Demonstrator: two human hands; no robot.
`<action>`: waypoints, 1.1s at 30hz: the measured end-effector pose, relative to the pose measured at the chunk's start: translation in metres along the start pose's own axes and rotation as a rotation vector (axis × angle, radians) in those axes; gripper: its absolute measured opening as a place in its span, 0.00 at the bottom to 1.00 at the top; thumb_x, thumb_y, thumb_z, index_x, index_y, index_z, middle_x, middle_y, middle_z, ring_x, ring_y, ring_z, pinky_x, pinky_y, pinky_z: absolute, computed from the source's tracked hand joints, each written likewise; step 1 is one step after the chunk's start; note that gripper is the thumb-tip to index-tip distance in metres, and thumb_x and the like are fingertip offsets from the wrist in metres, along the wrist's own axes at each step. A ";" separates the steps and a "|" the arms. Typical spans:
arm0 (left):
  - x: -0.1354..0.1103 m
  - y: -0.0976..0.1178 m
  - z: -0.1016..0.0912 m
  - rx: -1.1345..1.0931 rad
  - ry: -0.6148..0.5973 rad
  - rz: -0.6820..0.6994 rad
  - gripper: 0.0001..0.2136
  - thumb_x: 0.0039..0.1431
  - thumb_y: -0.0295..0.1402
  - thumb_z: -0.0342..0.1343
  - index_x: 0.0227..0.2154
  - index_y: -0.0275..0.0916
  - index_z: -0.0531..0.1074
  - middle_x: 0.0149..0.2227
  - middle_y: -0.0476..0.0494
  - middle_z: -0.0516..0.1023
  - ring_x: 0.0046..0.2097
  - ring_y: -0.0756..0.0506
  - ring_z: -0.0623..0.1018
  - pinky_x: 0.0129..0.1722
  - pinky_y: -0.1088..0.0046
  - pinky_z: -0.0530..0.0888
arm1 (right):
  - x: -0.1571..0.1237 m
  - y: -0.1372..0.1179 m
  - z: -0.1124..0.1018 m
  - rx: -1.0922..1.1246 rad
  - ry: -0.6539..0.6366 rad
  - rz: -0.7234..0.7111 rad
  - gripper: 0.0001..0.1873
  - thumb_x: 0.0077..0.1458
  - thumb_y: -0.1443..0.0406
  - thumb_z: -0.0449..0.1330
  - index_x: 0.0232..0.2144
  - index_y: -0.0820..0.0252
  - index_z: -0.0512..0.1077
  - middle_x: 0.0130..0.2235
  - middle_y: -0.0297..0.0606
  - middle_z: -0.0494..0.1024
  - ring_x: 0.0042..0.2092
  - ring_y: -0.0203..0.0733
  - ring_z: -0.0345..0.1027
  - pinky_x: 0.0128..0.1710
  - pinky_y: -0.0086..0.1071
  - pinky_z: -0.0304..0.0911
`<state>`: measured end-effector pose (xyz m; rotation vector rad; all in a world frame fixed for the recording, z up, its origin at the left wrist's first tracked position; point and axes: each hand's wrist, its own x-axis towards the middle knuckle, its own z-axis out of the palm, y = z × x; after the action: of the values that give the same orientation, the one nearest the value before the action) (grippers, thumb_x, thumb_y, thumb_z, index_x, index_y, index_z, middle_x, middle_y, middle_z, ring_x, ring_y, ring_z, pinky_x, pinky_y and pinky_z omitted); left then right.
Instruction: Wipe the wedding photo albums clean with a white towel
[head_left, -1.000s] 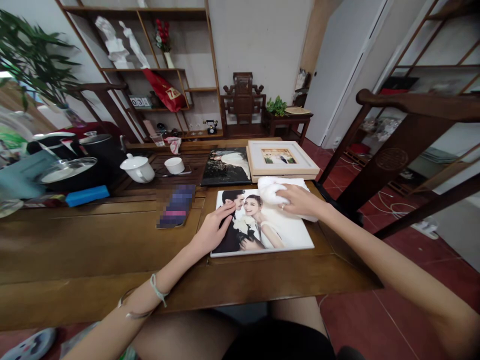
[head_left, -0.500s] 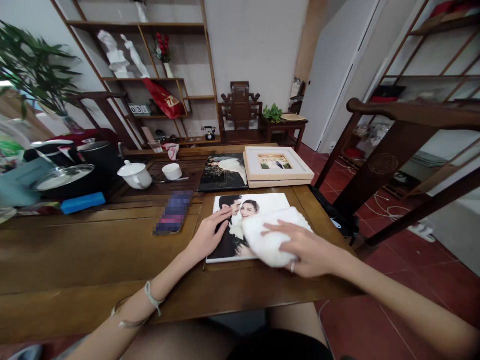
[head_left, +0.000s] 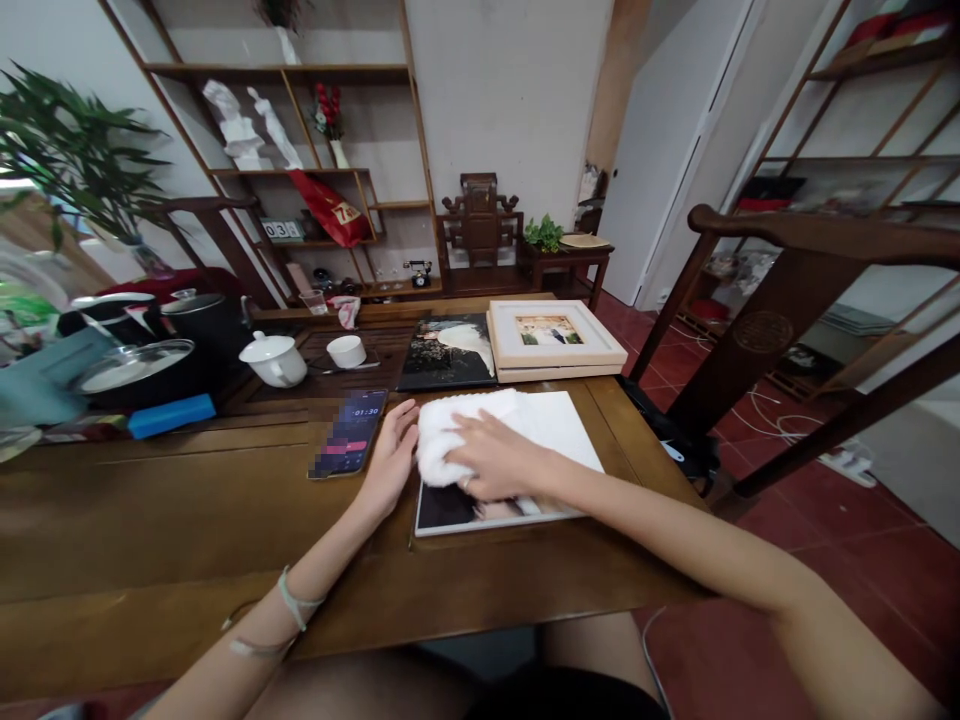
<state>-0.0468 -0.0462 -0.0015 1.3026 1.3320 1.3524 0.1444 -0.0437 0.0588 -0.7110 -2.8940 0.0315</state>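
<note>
At centre, the photo panel [head_left: 574, 440] lies partly under a white cloth [head_left: 434, 440], held by the right hand [head_left: 495, 455]; the left hand [head_left: 386, 462], loosely open, is beside. Pushed hard, the panel may slide into the framed picture [head_left: 553, 333] beyond.

The left arm [head_left: 300, 590] comes up from the bottom left, and its hand [head_left: 388, 465] points forward with the fingers a bit bent and close together. The right arm [head_left: 652, 530] bends at the elbow [head_left: 795, 590] and reaches across to the left, with its hand [head_left: 495, 460] turned palm down and the fingers spread, so the two hands are near each other
</note>
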 end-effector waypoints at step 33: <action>0.001 0.032 -0.005 -0.471 -0.191 -0.197 0.13 0.59 0.36 0.53 0.42 0.35 0.73 0.48 0.36 0.77 0.52 0.39 0.75 0.50 0.60 0.74 | -0.117 -0.032 0.009 -0.132 0.874 0.330 0.09 0.56 0.62 0.55 0.26 0.55 0.71 0.31 0.43 0.79 0.36 0.49 0.75 0.33 0.41 0.72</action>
<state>-0.0479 -0.0494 0.0304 0.9265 0.9130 1.2701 0.2312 -0.1259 0.0345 -0.9225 -1.9455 -0.3425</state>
